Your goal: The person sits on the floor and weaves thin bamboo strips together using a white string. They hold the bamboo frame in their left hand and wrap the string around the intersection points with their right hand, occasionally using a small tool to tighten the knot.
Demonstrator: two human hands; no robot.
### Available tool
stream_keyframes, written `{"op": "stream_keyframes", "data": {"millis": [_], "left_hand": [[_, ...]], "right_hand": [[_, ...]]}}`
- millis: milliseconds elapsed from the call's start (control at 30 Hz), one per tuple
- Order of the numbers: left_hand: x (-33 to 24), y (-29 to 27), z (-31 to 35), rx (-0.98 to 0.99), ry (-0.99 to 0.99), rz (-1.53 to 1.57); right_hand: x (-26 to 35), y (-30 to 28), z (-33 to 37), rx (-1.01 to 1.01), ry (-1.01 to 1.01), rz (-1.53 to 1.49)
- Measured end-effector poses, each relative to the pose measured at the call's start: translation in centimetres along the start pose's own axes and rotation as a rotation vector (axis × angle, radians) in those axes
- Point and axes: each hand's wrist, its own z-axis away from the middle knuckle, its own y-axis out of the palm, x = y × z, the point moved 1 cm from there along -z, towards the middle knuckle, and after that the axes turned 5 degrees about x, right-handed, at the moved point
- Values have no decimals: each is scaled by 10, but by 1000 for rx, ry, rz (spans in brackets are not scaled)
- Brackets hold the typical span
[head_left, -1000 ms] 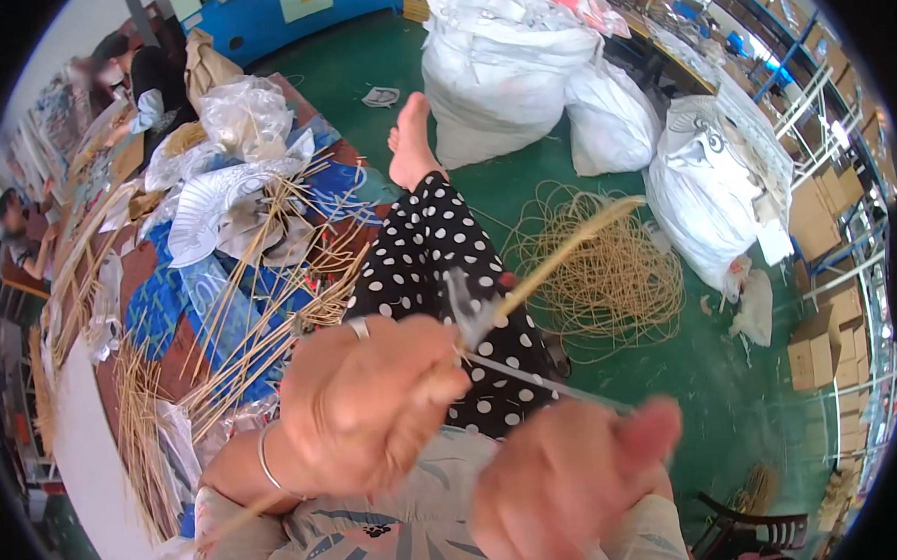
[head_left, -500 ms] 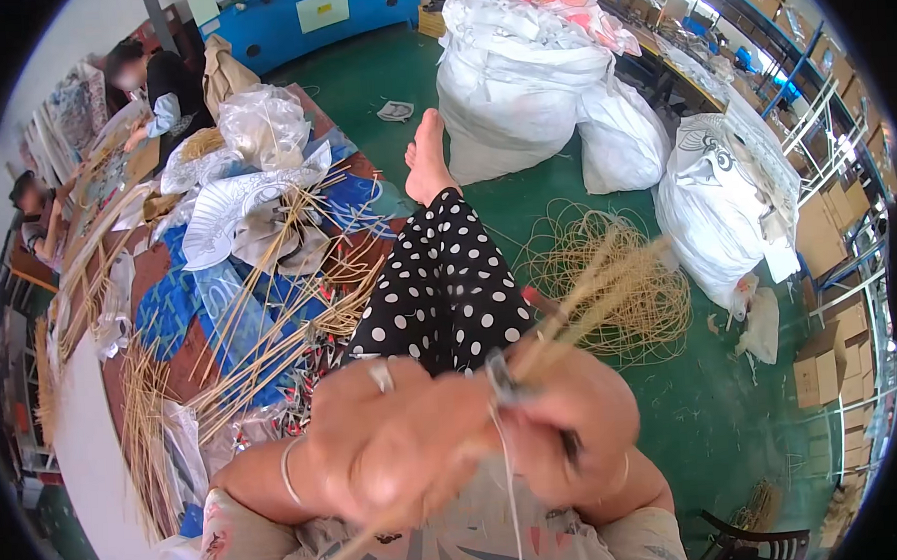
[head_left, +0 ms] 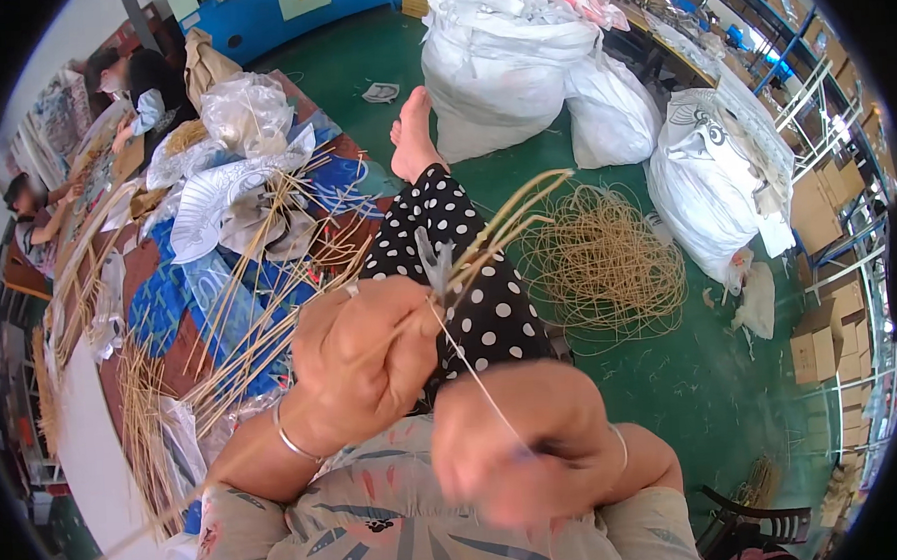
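while the left hand (head_left: 366,346) grips thin sticks (head_left: 489,238) over dotted trousers (head_left: 399,244), the right hand (head_left: 521,439), blurred, appears closed on white thread (head_left: 478,380), binding seemingly underway, the next turn needing steady tension.

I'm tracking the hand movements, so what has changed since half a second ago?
The right hand has drawn back toward the body, away from the left hand; the white thread, then hanging down, now runs straight between them. The left hand still grips the pale strips. The floor coil stayed put.
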Motion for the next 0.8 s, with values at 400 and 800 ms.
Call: {"op": "stream_keyframes", "data": {"millis": [400,800], "left_hand": [[-26,-18,11,-220,375,476],[-3,0,4,150,109,-5]], "right_hand": [[19,0,3,90,-424,703],[-38,-31,-2,-383,-50,999]]}}
